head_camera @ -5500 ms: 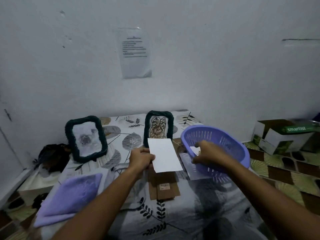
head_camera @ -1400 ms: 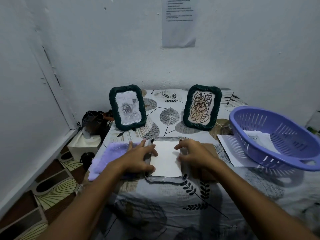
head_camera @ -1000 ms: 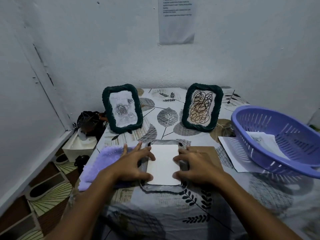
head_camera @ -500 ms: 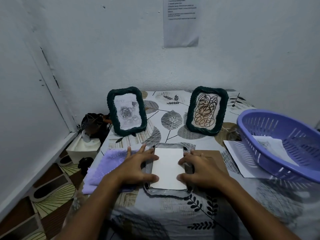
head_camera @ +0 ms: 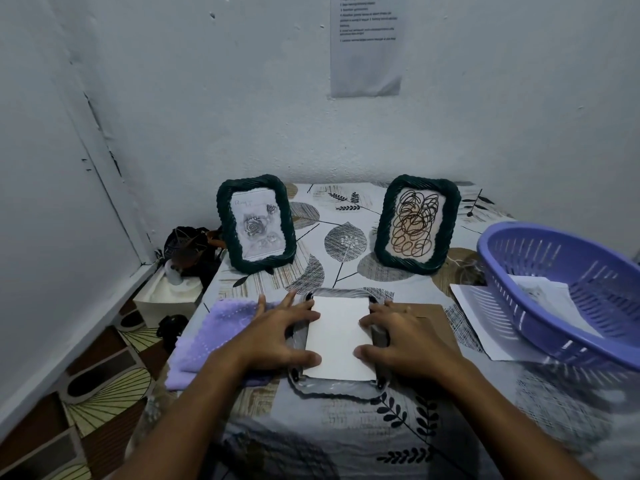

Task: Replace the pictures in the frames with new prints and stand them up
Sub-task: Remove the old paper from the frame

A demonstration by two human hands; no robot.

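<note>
**Seating the print in the face-down frame**

I hold both hands spread: left hand (head_camera: pixel 273 336) and right hand (head_camera: pixel 403 336) press the white print (head_camera: pixel 341 337) by its side edges into the face-down frame (head_camera: pixel 332 388) at the desk's (head_camera: pixel 346 420) near-left edge. Uneven pressure could skew or crease it. The wall notice (head_camera: pixel 367 46) is unreadable.

A lilac cloth (head_camera: pixel 214 337) lies left, a purple basket (head_camera: pixel 568 296) sits right

Both hands, left hand (head_camera: pixel 277 336) and right hand (head_camera: pixel 398 337), press white print (head_camera: pixel 341 337) into face-down frame (head_camera: pixel 332 388)
</note>
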